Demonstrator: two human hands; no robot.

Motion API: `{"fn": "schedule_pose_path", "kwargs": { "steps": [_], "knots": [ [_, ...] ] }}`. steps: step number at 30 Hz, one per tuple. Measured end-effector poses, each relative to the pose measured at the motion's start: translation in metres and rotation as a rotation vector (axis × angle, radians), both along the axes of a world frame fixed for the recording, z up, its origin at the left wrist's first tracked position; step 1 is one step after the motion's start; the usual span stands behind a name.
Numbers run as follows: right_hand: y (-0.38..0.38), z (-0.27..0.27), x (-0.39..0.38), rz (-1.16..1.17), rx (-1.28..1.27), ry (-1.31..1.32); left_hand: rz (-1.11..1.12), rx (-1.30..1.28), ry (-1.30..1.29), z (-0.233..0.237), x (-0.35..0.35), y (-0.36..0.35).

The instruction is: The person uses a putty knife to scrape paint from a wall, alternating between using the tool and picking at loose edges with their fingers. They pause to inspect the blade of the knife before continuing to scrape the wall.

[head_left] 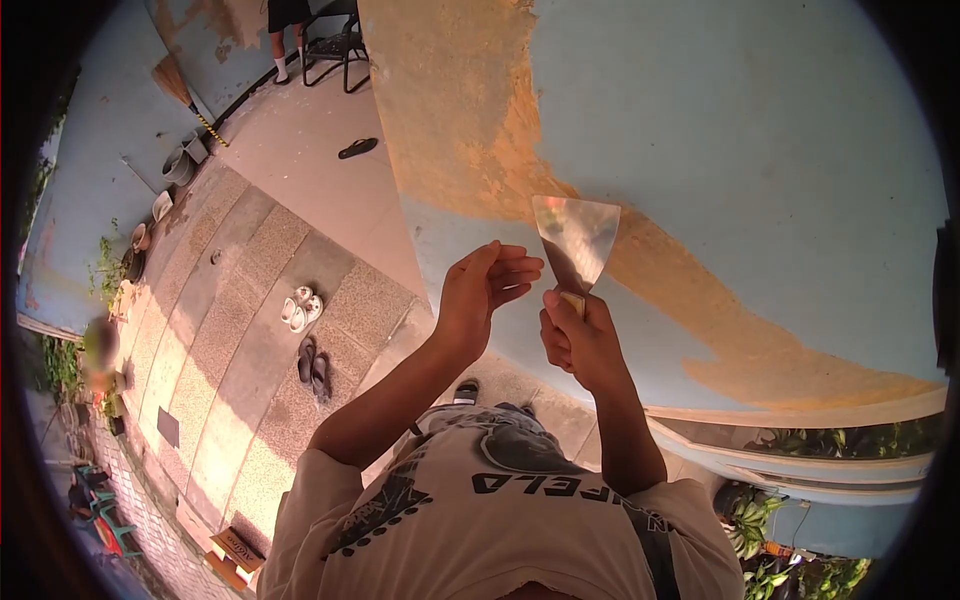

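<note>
A putty knife (580, 238) with a broad, shiny flared blade is in my right hand (582, 338), fingers wrapped round its short handle and thumb along it. The blade points up and overlaps the wall where blue paint meets a bare tan patch. To the left of the blade, my left hand (490, 292) is raised with fingers stretched out, holding nothing. In front of me stands the wall (740, 150), light blue with peeled tan areas (460, 110) along the left and lower parts.
White clogs (301, 309) and dark sandals (313, 368) lie on the paved floor to the left. A single black slipper (358, 148) is farther off. At the back are a broom (180, 85), a black chair (337, 45) and a person's legs (283, 45). Plants (750, 520) grow at lower right.
</note>
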State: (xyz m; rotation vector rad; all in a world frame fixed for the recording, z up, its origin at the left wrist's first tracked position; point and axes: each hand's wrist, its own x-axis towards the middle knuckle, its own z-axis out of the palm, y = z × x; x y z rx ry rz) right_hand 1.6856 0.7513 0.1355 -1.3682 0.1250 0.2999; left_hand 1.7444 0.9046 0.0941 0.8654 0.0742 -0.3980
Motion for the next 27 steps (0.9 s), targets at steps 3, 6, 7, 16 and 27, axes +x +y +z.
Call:
{"fn": "schedule_pose_path", "kwargs": {
  "steps": [3, 6, 7, 16, 27],
  "knots": [
    [-0.002, 0.011, 0.022, 0.012, 0.097, -0.028, 0.161, -0.02, -0.068, 0.008, -0.013, -0.013],
    [0.0, -0.004, 0.021, -0.018, 0.228, -0.023, 0.395, 0.033, -0.354, 0.013, -0.016, -0.018],
    [0.001, -0.022, 0.009, -0.071, 0.301, 0.062, 0.401, 0.099, -0.463, 0.011, -0.016, -0.014],
    [-0.008, -0.083, -0.082, -0.256, 0.243, 0.333, 0.262, 0.295, -0.781, -0.022, -0.044, -0.03],
    [-0.059, -0.072, -0.143, -0.264, 0.166, 0.259, 0.181, 0.708, -1.336, -0.018, -0.106, -0.062]
  ]
}}
